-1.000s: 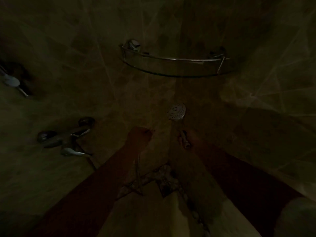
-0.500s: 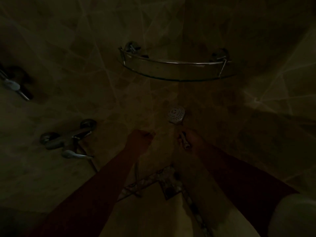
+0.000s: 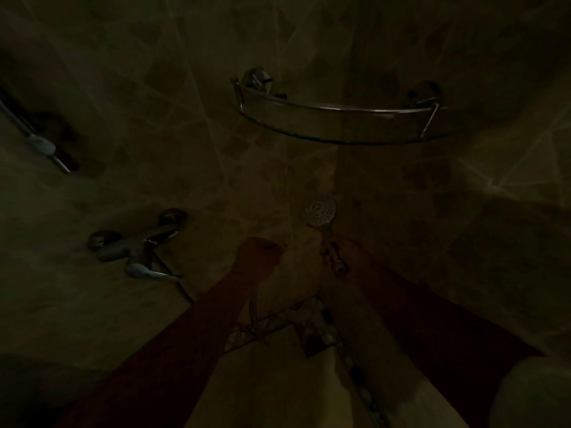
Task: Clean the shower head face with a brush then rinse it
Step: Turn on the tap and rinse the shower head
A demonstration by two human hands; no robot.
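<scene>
Dimness covered the tiled shower corner, yet a count was possible: one round chrome shower head with a dotted spray face, one curved glass corner shelf with a chrome rail, one chrome wall mixer tap with a lever, and one chrome slide bar at the far left. Two bare forearms reached in. The right hand was wrapped around the shower head's handle, so the spray face stood just above that hand, turned toward the camera. The left hand was curled into a fist beside it, well apart from the face; whether it gripped a brush could not be told. A thin hose hung below the left wrist
</scene>
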